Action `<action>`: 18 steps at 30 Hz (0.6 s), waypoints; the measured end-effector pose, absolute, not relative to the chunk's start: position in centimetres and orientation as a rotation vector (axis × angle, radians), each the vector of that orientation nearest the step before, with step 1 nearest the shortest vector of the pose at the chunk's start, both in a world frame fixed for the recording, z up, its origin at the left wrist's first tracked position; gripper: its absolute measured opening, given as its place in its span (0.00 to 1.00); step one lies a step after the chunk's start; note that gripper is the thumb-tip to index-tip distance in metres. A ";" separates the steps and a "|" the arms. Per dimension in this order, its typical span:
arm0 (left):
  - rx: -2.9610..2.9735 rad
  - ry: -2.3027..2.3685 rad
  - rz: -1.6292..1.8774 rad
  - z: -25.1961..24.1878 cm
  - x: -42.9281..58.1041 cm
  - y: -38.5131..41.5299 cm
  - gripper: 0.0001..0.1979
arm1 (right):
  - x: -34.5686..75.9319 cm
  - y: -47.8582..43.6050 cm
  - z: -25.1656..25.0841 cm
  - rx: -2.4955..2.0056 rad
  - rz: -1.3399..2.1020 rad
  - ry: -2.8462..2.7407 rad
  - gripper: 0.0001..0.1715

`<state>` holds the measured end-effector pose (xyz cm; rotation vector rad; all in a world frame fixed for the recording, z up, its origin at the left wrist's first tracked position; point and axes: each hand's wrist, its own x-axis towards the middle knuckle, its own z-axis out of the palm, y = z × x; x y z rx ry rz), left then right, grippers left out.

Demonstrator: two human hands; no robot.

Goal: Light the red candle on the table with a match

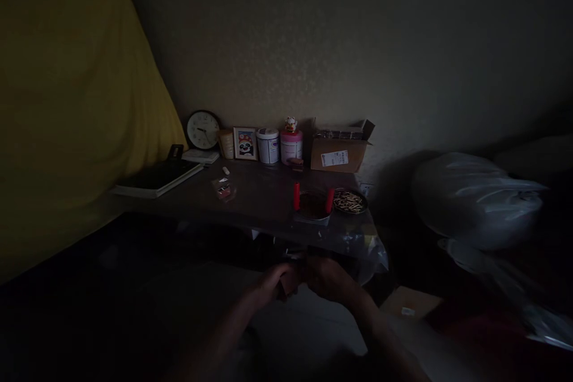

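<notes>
Low in front of the table, my left hand [274,284] is closed around a small reddish box [290,284], about the size of a matchbox. My right hand [329,278] is right beside it, fingers curled in at the box's near side. Whatever those fingers pinch is lost in the dark. Beyond the hands, two red candles [296,196] stand upright at either side of a shallow dark tray [312,215]. A round dish [366,206] full of short wooden sticks [348,200] sits to the right of them.
Along the wall stand a clock [202,129], a framed panda picture [246,144], a white tin [268,147], a pink tin [291,146] and an open cardboard box [342,155]. A small plastic packet [224,190] lies left of the candles. White plastic bags [474,200] bulge at right.
</notes>
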<state>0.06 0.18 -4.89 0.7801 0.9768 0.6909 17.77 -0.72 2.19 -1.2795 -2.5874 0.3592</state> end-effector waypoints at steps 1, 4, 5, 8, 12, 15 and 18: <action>0.783 0.966 0.713 -4.6 0.0 0.1 0.18 | 17.8 -0.7 2.6 -1.297 0.370 -2.562 0.11; 0.783 0.933 0.793 -3.5 -0.1 -0.1 0.19 | 18.0 -0.7 3.6 -1.303 0.488 -2.437 0.13; 0.782 0.924 0.821 -3.1 -0.1 -0.1 0.21 | 18.1 -0.6 3.8 -1.281 0.557 -2.372 0.12; 0.781 0.901 0.885 -2.3 -0.1 -0.3 0.23 | 18.4 -0.4 3.9 -1.205 0.681 -2.168 0.11; 0.788 0.855 0.944 -1.8 0.1 -0.4 0.21 | 18.4 -0.2 3.3 -1.118 0.555 -2.117 0.13; 0.769 0.864 0.950 -1.3 0.3 -0.5 0.19 | 18.0 -0.4 3.1 -1.087 0.498 -2.167 0.13; 0.744 0.877 0.978 -0.6 0.5 -0.7 0.17 | 17.5 -0.6 3.1 -1.030 0.481 -2.217 0.13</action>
